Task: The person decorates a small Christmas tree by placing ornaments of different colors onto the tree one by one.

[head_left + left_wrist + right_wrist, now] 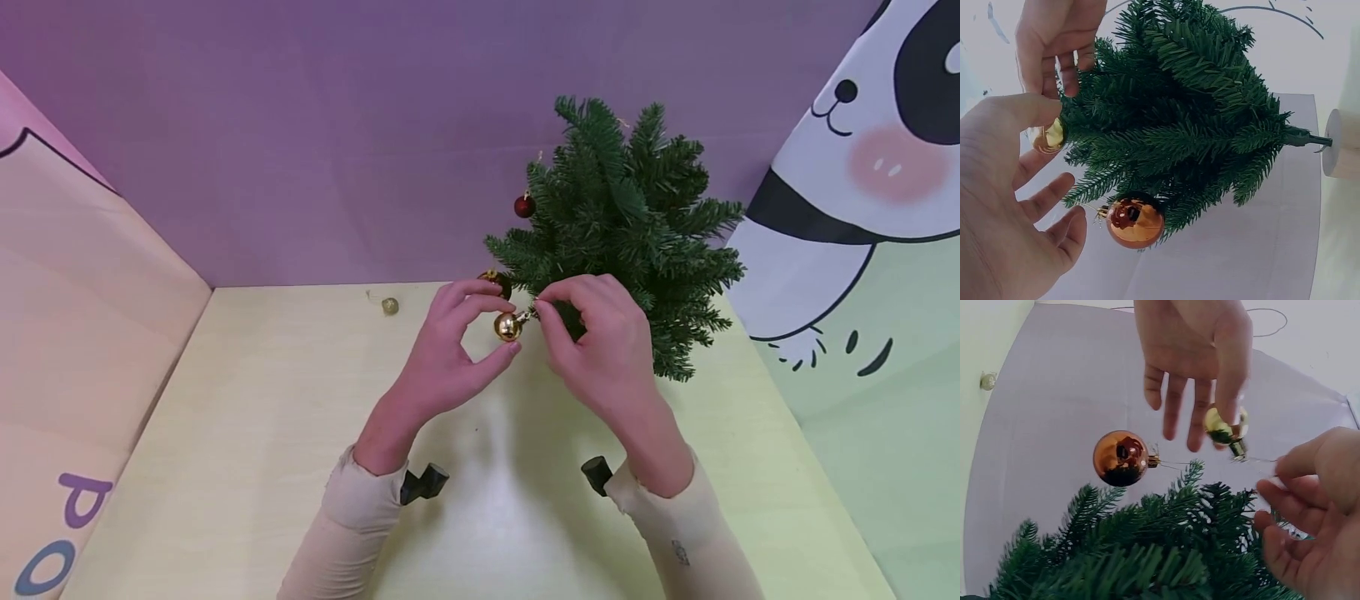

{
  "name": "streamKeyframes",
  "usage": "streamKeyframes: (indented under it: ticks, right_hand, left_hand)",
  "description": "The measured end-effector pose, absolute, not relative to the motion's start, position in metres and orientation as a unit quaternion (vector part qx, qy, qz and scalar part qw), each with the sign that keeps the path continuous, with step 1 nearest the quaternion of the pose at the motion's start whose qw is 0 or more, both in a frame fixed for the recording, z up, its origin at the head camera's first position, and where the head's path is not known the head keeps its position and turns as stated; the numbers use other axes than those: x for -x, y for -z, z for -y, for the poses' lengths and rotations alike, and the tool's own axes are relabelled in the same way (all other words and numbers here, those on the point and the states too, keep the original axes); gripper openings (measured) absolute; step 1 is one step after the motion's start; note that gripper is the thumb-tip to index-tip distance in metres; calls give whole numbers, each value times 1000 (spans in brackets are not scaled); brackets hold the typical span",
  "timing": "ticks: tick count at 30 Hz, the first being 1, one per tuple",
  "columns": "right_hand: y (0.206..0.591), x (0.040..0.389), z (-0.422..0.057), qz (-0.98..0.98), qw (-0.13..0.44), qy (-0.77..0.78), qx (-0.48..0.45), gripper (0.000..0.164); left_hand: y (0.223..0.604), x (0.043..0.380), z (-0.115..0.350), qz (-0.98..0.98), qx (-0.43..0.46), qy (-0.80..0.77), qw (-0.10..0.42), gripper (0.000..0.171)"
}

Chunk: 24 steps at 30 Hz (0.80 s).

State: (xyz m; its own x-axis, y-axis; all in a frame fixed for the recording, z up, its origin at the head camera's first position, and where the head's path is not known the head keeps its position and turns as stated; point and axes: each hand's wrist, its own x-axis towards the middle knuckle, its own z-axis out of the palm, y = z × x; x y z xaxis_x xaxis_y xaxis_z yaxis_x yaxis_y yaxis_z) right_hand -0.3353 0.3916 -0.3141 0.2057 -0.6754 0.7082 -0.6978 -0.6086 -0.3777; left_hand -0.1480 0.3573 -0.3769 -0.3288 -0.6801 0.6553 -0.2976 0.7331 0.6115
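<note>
A small shiny gold bauble (507, 327) is pinched between the thumb and fingers of my left hand (448, 354), close in front of the green artificial Christmas tree (622, 208). My right hand (606, 346) pinches the bauble's thin hanging loop (1262, 460) with thumb and forefinger. In the right wrist view the loop stretches from the bauble's cap to those fingertips. Just beyond the left fingers, a larger copper bauble (1120, 458) hangs by its string from a branch tip. A dark red bauble (524, 206) hangs higher on the tree's left side.
On the pale table (285, 433), a small glittery gold bauble (390, 306) lies toward the back, left of the hands. The tree's round base (1341, 144) shows in the left wrist view. A purple backdrop (337, 150) rises behind, with printed panels on both sides.
</note>
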Motion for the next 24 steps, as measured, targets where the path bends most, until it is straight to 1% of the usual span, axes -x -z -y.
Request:
streamKeyframes:
  ticks: [4,9,15,24]
  right_hand:
    - [309,332,-390,469,45,-401,-786,5]
    - [310,329,-388,473,60,-384,-791,5]
    - [311,331,-387,466,64,-385,-794,5]
    - [307,331,-388,463,54,-388,-795,6]
  left_hand:
    - [380,150,-356,789,-332,193,479,29]
    - [381,150,-355,784,-341,193,481,25]
    - [377,152,-354,775,-337,206,493,20]
    - [366,157,-349,780,-315,200,501,16]
